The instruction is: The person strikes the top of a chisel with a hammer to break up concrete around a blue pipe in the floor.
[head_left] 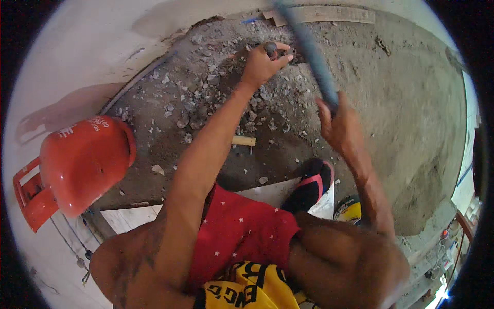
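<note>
My left hand (263,66) reaches far forward over the broken ground, its fingers closed round a chisel (270,48). Only the chisel's round metal end shows above the grip; its lower part is hidden. In my right hand (343,126) is the long grey-blue handle of what looks like a hammer (316,62). Blurred by motion, the handle slants up past the left hand to the top edge, and its head is out of view. Grey rubble (206,87) lies in loose chunks around and to the left of the chisel.
A red gas cylinder (85,162) lies tilted by the white wall (98,46) at left. A short wooden piece (244,141) rests near my left forearm. At the far side is a wooden board (334,14). My slippered foot (311,185) stands on pale tile.
</note>
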### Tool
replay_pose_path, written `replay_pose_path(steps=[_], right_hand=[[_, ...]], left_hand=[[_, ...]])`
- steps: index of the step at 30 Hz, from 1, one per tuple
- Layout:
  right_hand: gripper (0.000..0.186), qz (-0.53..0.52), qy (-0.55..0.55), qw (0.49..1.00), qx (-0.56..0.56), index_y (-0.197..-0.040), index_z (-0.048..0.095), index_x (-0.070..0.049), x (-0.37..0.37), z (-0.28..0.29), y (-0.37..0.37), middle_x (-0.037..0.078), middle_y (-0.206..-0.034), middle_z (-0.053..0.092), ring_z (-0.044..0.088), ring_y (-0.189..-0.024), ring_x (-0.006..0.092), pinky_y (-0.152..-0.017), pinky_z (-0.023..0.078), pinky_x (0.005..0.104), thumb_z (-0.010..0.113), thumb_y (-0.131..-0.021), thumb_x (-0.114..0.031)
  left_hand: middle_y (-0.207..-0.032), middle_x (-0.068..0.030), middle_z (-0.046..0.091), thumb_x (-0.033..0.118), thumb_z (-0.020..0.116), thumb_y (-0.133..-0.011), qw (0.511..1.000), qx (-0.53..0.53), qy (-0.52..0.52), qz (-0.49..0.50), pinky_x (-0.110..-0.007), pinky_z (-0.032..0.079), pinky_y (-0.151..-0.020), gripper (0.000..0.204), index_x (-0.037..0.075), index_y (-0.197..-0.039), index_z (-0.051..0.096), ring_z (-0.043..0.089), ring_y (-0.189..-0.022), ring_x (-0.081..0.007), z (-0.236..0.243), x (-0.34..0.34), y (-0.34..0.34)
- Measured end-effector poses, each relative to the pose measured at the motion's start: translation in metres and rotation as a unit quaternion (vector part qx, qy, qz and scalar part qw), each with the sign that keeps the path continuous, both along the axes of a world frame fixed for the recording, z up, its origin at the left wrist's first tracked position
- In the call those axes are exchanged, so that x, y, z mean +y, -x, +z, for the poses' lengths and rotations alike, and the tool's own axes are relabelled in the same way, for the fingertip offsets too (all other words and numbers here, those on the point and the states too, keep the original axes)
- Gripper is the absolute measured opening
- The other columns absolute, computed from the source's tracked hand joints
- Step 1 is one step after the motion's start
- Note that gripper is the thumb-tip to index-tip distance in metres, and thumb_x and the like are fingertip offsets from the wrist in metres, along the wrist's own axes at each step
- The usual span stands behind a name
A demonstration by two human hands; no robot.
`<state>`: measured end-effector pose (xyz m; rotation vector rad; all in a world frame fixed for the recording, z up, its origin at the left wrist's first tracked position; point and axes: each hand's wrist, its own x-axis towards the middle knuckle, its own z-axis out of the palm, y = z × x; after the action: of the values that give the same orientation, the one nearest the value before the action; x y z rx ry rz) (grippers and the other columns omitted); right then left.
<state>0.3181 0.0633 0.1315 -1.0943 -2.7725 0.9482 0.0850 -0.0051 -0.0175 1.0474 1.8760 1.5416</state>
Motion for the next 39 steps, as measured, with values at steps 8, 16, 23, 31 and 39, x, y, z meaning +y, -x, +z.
replay_pose_path(steps=[8,16,23,31,39], right_hand=[[0.04,-0.076,0.005,0.996,0.051,-0.092,0.05,0.0,-0.009,0.027,0.012,0.028,-0.067,0.06,0.06,-0.066,0.0498,-0.056,0.045,0.0549,0.06,-0.094,-0.038],[0.051,-0.059,0.097,0.993,-0.038,-0.084,0.054,0.001,0.031,-0.01,-0.029,0.018,-0.063,0.058,0.06,-0.059,0.0341,-0.055,0.045,0.0458,0.056,-0.095,-0.048],[0.056,-0.21,0.224,0.952,0.015,-0.083,0.058,-0.001,0.092,-0.013,-0.01,0.005,-0.062,0.055,0.053,-0.053,0.0171,-0.052,0.045,0.038,0.053,-0.093,-0.056],[0.048,0.188,0.092,0.972,-0.102,-0.091,0.058,0.001,0.107,-0.01,0.003,0.015,-0.063,0.054,0.058,-0.063,0.0258,-0.059,0.045,0.0458,0.053,-0.096,-0.047],[0.041,0.227,0.061,0.966,-0.104,-0.092,0.054,0.0,0.089,-0.025,-0.022,0.022,-0.067,0.055,0.056,-0.062,0.0371,-0.06,0.044,0.0466,0.057,-0.095,-0.041]], left_hand=[[-0.075,-0.0012,0.053,0.025,0.081,-0.076,0.999,0.039,0.023,-0.021,-0.031,0.046,-0.065,0.05,0.0,-0.113,0.06,0.05,-0.068,-0.0124,0.023,0.003,-0.002],[-0.107,-0.0101,0.064,0.018,0.07,-0.085,0.987,-0.036,0.105,-0.112,-0.033,0.05,-0.087,0.056,-0.008,-0.13,0.047,0.06,-0.105,-0.0169,0.008,-0.018,-0.003],[-0.131,-0.0165,0.051,0.026,0.047,-0.096,0.973,0.01,-0.121,0.195,-0.042,0.036,-0.107,0.046,-0.002,-0.132,0.047,0.047,-0.128,-0.0267,0.026,-0.035,0.022],[-0.116,-0.0111,0.052,0.026,0.044,-0.097,0.889,-0.003,-0.185,0.419,-0.036,0.037,-0.098,0.036,-0.002,-0.119,0.05,0.051,-0.108,-0.0227,0.042,-0.049,0.037],[-0.117,-0.0104,0.055,0.017,0.058,-0.088,0.949,-0.088,-0.117,0.278,-0.029,0.046,-0.084,0.029,0.0,-0.112,0.058,0.054,-0.106,-0.0181,0.005,-0.041,0.041]])
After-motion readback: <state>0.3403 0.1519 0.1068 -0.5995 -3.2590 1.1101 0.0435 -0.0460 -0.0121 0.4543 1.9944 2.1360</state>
